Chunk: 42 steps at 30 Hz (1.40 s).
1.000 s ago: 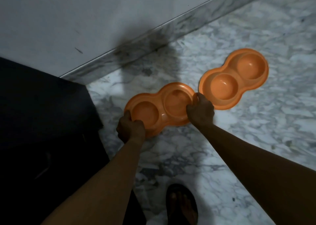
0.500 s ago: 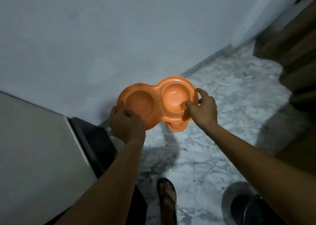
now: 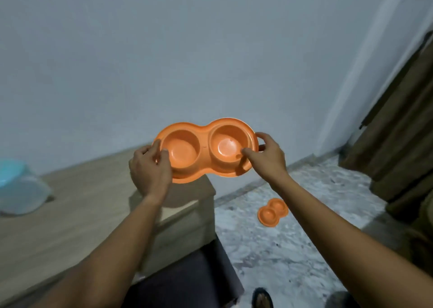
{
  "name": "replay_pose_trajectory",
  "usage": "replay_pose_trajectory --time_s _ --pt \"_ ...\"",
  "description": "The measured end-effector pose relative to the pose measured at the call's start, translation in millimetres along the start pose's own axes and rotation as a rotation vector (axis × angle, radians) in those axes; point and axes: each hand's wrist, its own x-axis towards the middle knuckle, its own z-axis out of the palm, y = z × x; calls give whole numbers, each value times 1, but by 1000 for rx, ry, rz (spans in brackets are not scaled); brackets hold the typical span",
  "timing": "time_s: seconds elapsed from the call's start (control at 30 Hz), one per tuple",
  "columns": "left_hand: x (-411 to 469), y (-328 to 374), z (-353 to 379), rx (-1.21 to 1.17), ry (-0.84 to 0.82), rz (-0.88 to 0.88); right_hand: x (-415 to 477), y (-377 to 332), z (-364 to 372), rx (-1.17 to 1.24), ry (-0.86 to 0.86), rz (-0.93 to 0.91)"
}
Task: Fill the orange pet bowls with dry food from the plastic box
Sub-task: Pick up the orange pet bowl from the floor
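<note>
An orange double pet bowl (image 3: 205,143) hangs in the air in front of the wall, above the far end of a wooden surface. My left hand (image 3: 150,169) grips its left rim and my right hand (image 3: 267,155) grips its right rim, thumb inside the right cup. Both cups look empty. A second orange double bowl (image 3: 273,211) lies on the marble floor to the right, also empty. A clear plastic box with a pale blue lid (image 3: 18,188) stands at the left edge on the wooden surface, partly cut off.
The wooden surface (image 3: 82,209) fills the left side, with a dark cabinet front (image 3: 187,282) below it. Marble floor (image 3: 293,256) spreads to the right. Brown curtains (image 3: 403,125) hang at the far right. A sandalled foot (image 3: 262,300) shows at the bottom.
Both hands have lifted the orange bowl from the floor up to the height of the wooden surface. The view has risen, so the plastic box and the second bowl now show.
</note>
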Motion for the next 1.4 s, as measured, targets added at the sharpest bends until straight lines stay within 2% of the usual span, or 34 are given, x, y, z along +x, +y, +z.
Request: replay_pose_trajectory --time_s 0.17,0.33,0.53,0.63,0.8,1.0,1.2,1.4 --pt "23 -16 -152 44 100 -46 -79 -76 75 37 -157 -88" --pt "33 -64 -269 103 175 -143 -123 -127 167 19 -339 -192" --pt "18 -141 -381 176 285 -326 -189 -154 281 25 -593 -189" --pt "27 -184 -420 208 246 -399 -218 -158 339 1 -640 -168" --pt "73 -269 -459 182 166 -503 -240 -168 436 -72 -639 -150" --pt "121 -375 -474 173 -20 -580 -260 -162 532 -195 -525 20" --pt "134 -413 -462 102 -79 -571 -259 -155 560 -243 -375 112" --pt "135 -419 -458 107 -75 -550 -264 -148 567 -234 -321 77"
